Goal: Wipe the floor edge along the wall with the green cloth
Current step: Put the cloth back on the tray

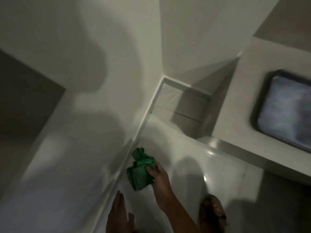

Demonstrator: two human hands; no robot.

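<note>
Dim, blurry view down into a corner. Green cloth (141, 169) bunched on the pale glossy floor (176, 148), right up against the skirting (133, 147) at the foot of the wall (75, 64). Looks to be touching the skirting along its left side; too blurred to be sure.

R hand (157, 174) on the cloth's right part, fingers curled over the fabric, gripping it, thumb side toward the wall. Forearm runs down and right to the bottom edge of frame. Upper end of cloth crumpled, sticking out past the fingers toward the far corner; lower end folded flatter, near the wrist.

L hand (118, 214) low in frame, flat, fingers straight and spread a bit, holding nothing. Sits at the skirting line, just beside wall/floor joint, nearer the camera than the cloth. Can't tell if resting on floor or wall.

Foot in a sandal (213, 211) bottom right, on the floor, well apart from the cloth.

Far corner: skirting turns right along a second wall, meets a white cabinet (252, 81) w/ metal strip along its lower edge. Dark-framed window panel (284, 108) on the cabinet face, badly smeared. Big soft shadows on the left wall. Grey panel (21, 101) at far left.
</note>
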